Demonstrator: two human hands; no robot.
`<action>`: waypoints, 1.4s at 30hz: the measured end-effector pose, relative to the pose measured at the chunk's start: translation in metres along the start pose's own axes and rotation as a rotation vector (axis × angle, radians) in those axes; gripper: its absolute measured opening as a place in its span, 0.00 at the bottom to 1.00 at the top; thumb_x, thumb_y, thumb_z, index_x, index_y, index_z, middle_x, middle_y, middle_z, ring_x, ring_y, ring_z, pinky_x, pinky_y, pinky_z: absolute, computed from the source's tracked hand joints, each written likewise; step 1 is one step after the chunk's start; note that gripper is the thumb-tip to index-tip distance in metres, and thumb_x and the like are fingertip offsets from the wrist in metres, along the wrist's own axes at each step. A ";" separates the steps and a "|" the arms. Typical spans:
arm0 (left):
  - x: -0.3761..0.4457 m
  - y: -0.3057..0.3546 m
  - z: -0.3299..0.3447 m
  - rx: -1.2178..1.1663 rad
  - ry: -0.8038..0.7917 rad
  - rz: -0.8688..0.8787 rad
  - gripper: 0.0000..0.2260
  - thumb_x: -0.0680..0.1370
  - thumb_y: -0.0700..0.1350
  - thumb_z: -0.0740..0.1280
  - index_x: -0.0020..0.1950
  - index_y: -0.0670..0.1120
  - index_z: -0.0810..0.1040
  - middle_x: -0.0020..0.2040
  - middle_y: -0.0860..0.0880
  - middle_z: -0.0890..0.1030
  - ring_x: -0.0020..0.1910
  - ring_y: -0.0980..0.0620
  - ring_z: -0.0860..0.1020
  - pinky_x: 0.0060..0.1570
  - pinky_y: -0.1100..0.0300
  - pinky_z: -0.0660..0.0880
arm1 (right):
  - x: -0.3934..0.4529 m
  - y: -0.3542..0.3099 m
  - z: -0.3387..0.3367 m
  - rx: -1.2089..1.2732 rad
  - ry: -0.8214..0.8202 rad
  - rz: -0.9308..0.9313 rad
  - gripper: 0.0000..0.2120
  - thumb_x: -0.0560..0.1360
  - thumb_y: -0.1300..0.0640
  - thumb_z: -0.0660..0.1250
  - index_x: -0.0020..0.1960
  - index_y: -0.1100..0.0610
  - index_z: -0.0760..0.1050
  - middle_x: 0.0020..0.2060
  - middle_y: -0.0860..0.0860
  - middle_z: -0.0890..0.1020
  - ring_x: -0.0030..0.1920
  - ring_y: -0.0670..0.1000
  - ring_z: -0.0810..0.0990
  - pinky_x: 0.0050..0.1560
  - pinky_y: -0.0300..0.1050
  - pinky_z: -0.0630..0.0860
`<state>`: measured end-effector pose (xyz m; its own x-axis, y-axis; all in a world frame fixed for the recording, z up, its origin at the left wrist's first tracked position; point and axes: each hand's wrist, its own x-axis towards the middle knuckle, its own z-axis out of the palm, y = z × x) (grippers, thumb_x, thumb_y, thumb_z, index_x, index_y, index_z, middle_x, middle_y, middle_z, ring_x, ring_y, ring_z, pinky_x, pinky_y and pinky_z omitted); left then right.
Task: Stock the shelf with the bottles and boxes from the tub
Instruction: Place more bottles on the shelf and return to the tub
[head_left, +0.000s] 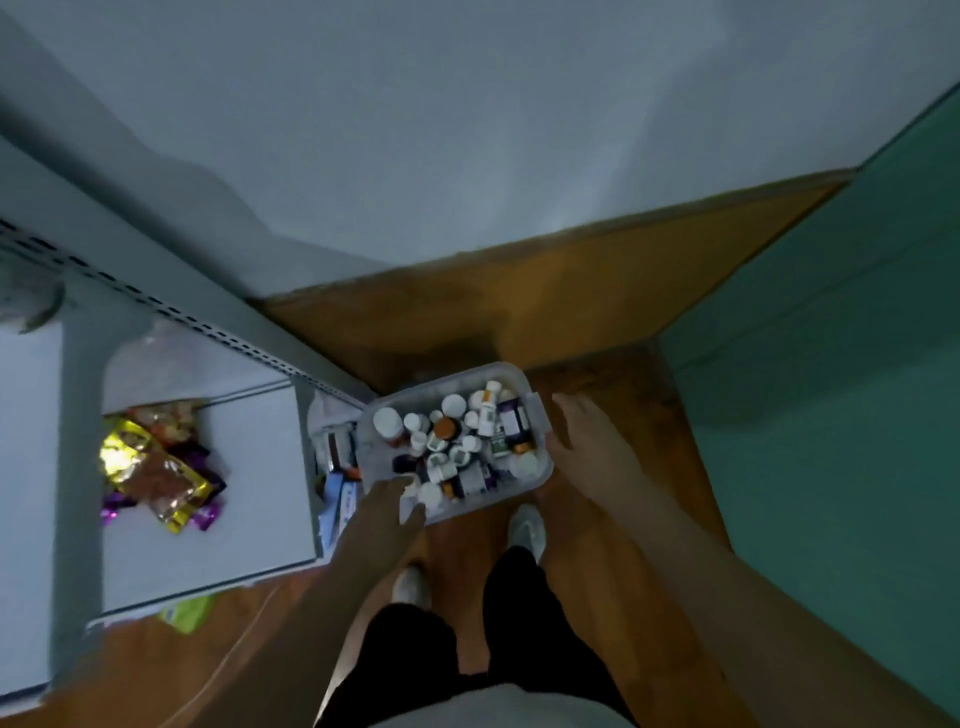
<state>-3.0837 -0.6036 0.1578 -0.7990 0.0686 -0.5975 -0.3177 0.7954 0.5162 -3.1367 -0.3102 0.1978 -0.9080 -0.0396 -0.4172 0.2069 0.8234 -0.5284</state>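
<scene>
The left hand (387, 506) reaches to the near-left corner of the tub (540, 480), fingers lying on its rim; whether they grip it cannot be told. The right hand (584, 434) hangs relaxed and spread beside the tub's right wall, holding nothing. One translucent tub sits on the wooden floor (597, 312), holding well over a dozen bottles (457, 447), mostly white-capped. Left of it stands the grey shelf (249, 467), with one heap of foil snack packets (156, 467). Several boxes (340, 483) crowd between shelf and tub. Two shoes (527, 530) stand near.

Bottle labels (487, 415) in the tub (540, 480) are too blurred to read.
</scene>
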 end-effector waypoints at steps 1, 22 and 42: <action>0.005 -0.002 0.007 0.000 0.016 -0.027 0.21 0.79 0.46 0.68 0.70 0.43 0.71 0.64 0.41 0.75 0.63 0.43 0.75 0.60 0.54 0.71 | 0.011 0.006 0.007 -0.022 -0.037 -0.019 0.25 0.80 0.54 0.63 0.75 0.57 0.63 0.68 0.57 0.71 0.67 0.57 0.71 0.62 0.49 0.72; 0.239 -0.033 0.109 0.069 -0.017 -0.200 0.23 0.78 0.53 0.67 0.68 0.44 0.68 0.65 0.38 0.71 0.61 0.37 0.75 0.58 0.46 0.74 | 0.180 0.085 0.174 -1.103 -0.356 -0.622 0.22 0.75 0.55 0.66 0.68 0.58 0.73 0.70 0.59 0.69 0.67 0.65 0.68 0.67 0.61 0.67; 0.092 -0.003 0.041 -0.418 0.354 -0.347 0.18 0.70 0.49 0.76 0.56 0.50 0.76 0.51 0.51 0.80 0.50 0.51 0.77 0.49 0.57 0.73 | 0.134 0.024 0.098 -0.815 -0.406 -0.613 0.30 0.75 0.43 0.68 0.71 0.55 0.64 0.60 0.55 0.75 0.58 0.55 0.76 0.48 0.47 0.72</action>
<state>-3.1349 -0.5750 0.0761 -0.7115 -0.4094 -0.5711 -0.7026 0.4294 0.5675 -3.2181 -0.3516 0.0566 -0.5557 -0.6302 -0.5422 -0.6772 0.7214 -0.1445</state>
